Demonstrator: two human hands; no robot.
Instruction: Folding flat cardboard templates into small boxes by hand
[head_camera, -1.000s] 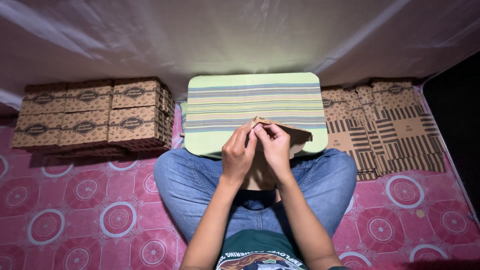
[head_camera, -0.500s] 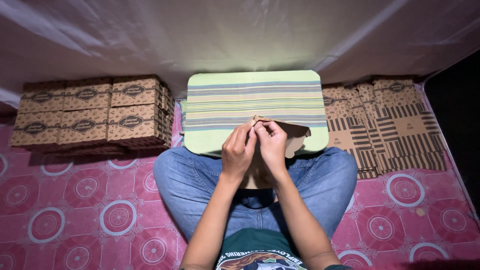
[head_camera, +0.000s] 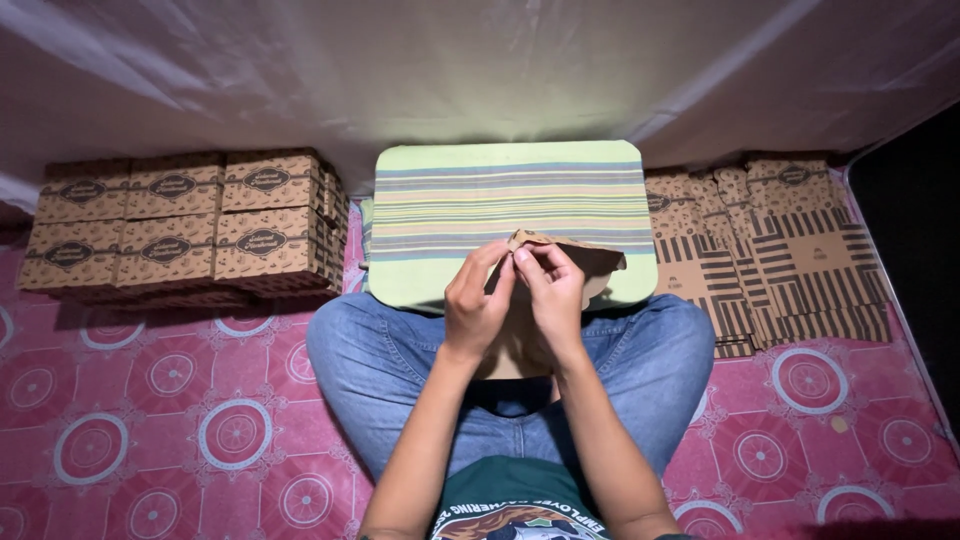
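Left hand (head_camera: 478, 303): pinches the brown cardboard (head_camera: 575, 262) flap.
Right hand (head_camera: 550, 290): grips the same edge.
Board (head_camera: 505, 195): striped, rounded corners.
Boxes (head_camera: 190, 225): stacked, printed cardboard.

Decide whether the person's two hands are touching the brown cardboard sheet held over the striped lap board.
Touching. The head view shows the fingertips of the left hand and right hand pinching the top edge of the brown cardboard sheet above the striped lap board.

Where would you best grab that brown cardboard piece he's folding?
Probably along the top edge of the cardboard, from the near side, where the left hand and right hand already pinch it: that edge stands up off the striped board, thin and free.
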